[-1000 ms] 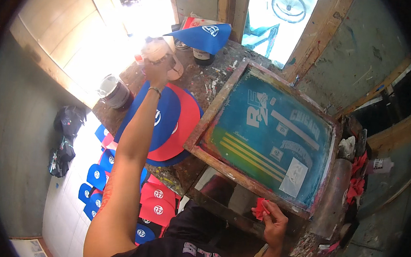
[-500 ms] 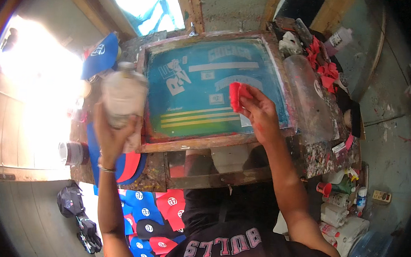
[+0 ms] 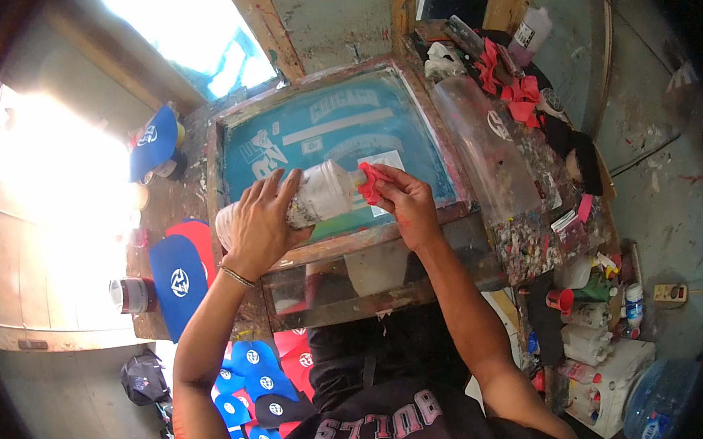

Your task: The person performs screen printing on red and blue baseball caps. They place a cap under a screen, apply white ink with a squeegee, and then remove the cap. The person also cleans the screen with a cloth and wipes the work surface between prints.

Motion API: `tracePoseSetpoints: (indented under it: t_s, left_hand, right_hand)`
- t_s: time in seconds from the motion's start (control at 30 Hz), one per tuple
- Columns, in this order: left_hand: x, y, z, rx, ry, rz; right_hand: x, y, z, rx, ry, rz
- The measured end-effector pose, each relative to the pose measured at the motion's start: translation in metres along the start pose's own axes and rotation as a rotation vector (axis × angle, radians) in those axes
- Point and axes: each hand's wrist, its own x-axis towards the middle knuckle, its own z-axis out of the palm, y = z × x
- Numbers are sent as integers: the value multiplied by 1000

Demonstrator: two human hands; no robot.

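Whitish bottle [image 3: 325, 190] lies over the near part of the printing screen [image 3: 325, 252], in the grip of my left hand [image 3: 261, 222]. My left fingers are spread across its upper side, holding it around the body, probably because a broad hold steadies it when tipped. My right hand [image 3: 410, 211] has its fingers pinched narrow on a red cloth [image 3: 370, 184], bunched up at the bottle's mouth. I take it that the cloth is gathered small so that it covers the opening; whether the mouth is pressed firmly into it I cannot tell, as the folds hide the contact.

The bottle's long axis runs aslant, from its base at the lower left, by my left wrist, to its neck at the upper right. The neck points toward my right hand and a little away from my body. It is clearly tipped over rather than upright, though I can't judge the exact slope.

Left of the screen, blue fabric panels [image 3: 172, 277] lie on the tabletop [image 3: 189, 185], near a jar [image 3: 133, 295] at its edge. Perhaps they sit aside to leave the screen within reach of both hands.
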Motion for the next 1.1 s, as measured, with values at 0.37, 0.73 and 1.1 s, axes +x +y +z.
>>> tracePoseSetpoints:
  t_s: [0.37,0.73,1.1]
  left_hand:
    - [25,-7,-19,139,-129,128]
    - [36,-1,-19,130,-118,149]
    - [39,0,-17,92,-126,147]
  right_hand:
    - [-6,23,-5,79,-10,28]
    - [-10,10,-6,57,31,-2]
    - [-9,6,-10,14,50,-6]
